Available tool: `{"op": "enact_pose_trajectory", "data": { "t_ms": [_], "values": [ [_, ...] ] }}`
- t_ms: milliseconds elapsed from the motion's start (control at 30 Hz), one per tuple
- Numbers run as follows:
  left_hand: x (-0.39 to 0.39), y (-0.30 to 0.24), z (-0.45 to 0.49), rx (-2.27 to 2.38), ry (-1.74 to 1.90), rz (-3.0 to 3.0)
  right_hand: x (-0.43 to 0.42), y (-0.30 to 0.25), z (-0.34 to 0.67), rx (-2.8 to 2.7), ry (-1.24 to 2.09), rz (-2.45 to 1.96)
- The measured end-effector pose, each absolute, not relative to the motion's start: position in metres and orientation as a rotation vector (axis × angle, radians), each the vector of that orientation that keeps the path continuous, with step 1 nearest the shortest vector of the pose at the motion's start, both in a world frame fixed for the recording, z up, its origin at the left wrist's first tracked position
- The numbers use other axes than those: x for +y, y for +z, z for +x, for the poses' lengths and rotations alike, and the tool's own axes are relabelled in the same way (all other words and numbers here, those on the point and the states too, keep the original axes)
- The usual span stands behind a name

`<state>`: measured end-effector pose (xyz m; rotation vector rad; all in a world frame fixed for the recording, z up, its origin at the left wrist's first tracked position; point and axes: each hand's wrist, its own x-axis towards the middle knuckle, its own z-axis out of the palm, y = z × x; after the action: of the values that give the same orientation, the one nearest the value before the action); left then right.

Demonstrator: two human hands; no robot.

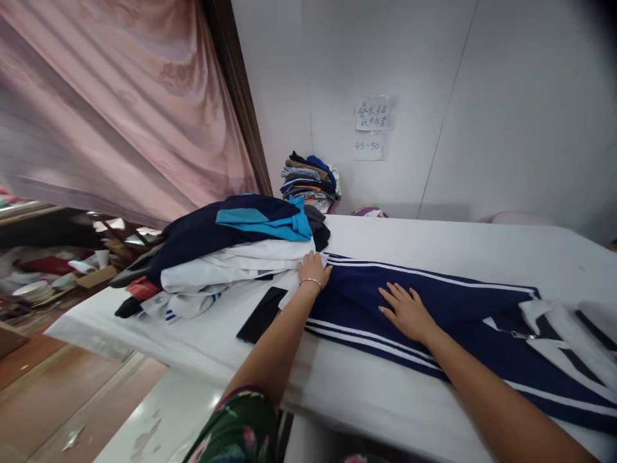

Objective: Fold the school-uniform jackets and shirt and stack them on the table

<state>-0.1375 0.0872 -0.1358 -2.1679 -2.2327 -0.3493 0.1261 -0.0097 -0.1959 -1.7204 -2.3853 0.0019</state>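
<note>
A navy zip jacket (357, 299) with white double stripes down its sides lies spread on the table. Its white-and-navy zipped part (540, 337) rests toward the right. My left hand (314, 273), with a bracelet at the wrist, lies with fingers stretched out at the jacket's left end, touching white cloth there. My right hand (407, 314) rests flat on the navy fabric, its fingers spread. Just left of my left forearm is a black piece of cloth (263, 314), lying partly beside the white fabric.
Piled clothes (207, 241), navy, light blue and white, cover the left part of the white table (385, 399). Folded clothes (311, 180) are stacked by the wall. A pink curtain (144, 83) hangs at the left. Paper notes (371, 128) are on the wall.
</note>
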Motion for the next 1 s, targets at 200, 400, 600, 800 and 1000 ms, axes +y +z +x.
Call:
{"op": "enact_pose_trajectory", "data": {
  "t_ms": [200, 400, 600, 800, 1000],
  "values": [
    [0.097, -0.151, -0.125, -2.093, -0.114, -2.425, -0.010, -0.196, 0.126, -2.371, 0.040, -1.711],
    [0.104, -0.158, -0.125, -2.116, -0.042, -2.368, -0.001, -0.170, 0.133, -2.386, 0.409, -1.749],
    [0.108, -0.156, -0.124, -2.065, 0.038, -2.340, 0.030, -0.150, 0.206, -2.095, 0.250, -2.134],
    [0.110, -0.154, -0.123, -2.013, 0.042, -2.320, 0.032, -0.168, 0.251, -1.922, 0.391, -2.354],
    [0.114, -0.158, -0.125, -1.995, 0.035, -2.319, 0.026, -0.156, 0.296, -1.770, 0.209, -2.413]
  ]
}}
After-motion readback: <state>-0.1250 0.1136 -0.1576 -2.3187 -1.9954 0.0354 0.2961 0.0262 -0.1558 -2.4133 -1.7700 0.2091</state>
